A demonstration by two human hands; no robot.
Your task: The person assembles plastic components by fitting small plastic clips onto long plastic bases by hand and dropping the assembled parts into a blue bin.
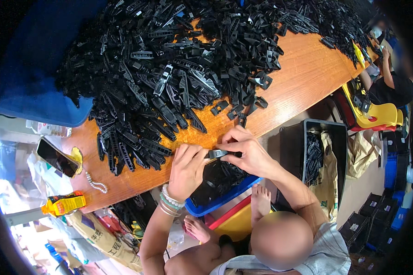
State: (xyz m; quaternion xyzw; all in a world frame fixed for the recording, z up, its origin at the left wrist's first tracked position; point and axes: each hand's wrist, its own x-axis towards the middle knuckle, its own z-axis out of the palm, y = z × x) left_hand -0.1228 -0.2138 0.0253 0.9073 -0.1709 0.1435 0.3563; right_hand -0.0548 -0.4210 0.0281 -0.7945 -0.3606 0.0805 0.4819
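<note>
My left hand (188, 166) and my right hand (247, 150) meet at the table's near edge, both closed. Between their fingertips they pinch a small dark plastic piece (217, 154) with a paler square on its face; its exact kind is too small to make out. Just beyond my hands lies a big heap of black plastic parts. Its left side is long, slotted strips (124, 156), and small clip-like pieces (261, 80) make up much of its right. A few loose clips (220, 107) sit close to my right hand. Below my hands, a blue-rimmed bin (195, 211) holds more black parts.
On the table's left are a phone (57, 157), a beaded strand (95, 183) and a yellow-black packet (64, 203). A large blue tub (41, 103) leans in at far left. Right of me stands a black crate (291, 137); beyond it are a yellow chair (381, 114) and another person (390, 87).
</note>
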